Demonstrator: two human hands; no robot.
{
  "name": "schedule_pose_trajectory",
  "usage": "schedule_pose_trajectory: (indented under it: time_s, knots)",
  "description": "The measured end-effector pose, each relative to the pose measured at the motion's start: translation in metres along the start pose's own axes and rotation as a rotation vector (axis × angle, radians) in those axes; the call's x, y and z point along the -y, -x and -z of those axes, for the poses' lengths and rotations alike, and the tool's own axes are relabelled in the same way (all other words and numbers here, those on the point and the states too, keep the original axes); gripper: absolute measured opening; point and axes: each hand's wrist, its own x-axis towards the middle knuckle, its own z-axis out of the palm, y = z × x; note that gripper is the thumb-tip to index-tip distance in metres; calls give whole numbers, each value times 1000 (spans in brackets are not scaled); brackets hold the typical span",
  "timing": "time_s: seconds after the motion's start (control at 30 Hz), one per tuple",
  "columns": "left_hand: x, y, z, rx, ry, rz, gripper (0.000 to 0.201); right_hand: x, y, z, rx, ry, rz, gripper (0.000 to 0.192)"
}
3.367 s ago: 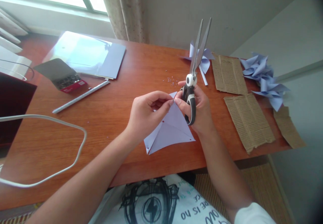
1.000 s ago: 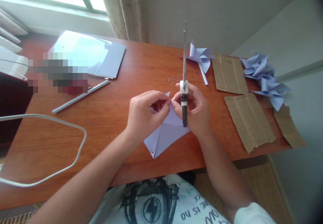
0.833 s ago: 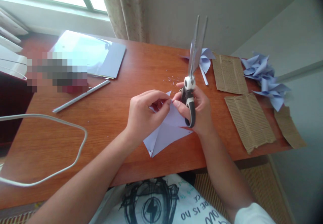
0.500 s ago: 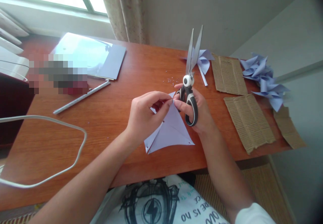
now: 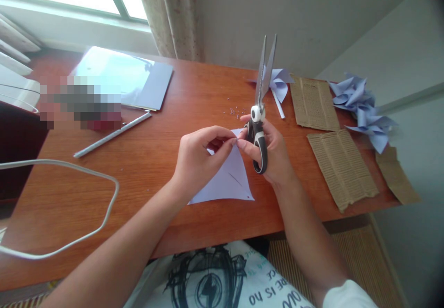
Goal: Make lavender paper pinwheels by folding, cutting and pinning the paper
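Note:
A pale lilac sheet of paper [image 5: 225, 183] with slits and small holes near its corners is held above the table's front part. My left hand [image 5: 204, 155] is closed, pinching the paper's upper corner between thumb and fingertips. My right hand [image 5: 272, 148] meets it there, thumb and index tip at the same corner. Hooked in the right hand is a pair of scissors [image 5: 257, 113] with black and white handles, blades pointing up and slightly apart. The pinched corner itself is mostly hidden by fingertips.
A paper pinwheel [image 5: 279, 83] on a stick lies behind the scissors. Cardboard pieces [image 5: 342, 169] and folded paper pinwheels [image 5: 371, 109] are at right. Tiny scraps [image 5: 236, 111] dot the wooden table [image 5: 173, 113]. At left are a rolled paper stick [image 5: 113, 133], a laptop-like panel [image 5: 152, 83] and a white cable [image 5: 114, 192].
The paper has turned and shifted left below the fingers, so a different slit and edge show. The scissors have tilted slightly; both hands stay almost in place.

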Motion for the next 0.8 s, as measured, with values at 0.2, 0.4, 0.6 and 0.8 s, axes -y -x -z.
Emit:
schedule_pose_trajectory:
  time_s: [0.2, 0.4, 0.6, 0.8]
  knots:
    - [3, 0, 0, 24, 61, 35, 4, -2, 1, 0, 9, 14, 56, 48]
    - [3, 0, 0, 44, 63, 41, 5, -2, 1, -3, -31, 19, 53, 49]
    - [4, 0, 1, 40, 80, 25, 4, 0, 1, -1, 17, -33, 30, 47]
    - [4, 0, 1, 33, 81, 26, 5, 3, 1, -1, 15, -33, -14, 51]
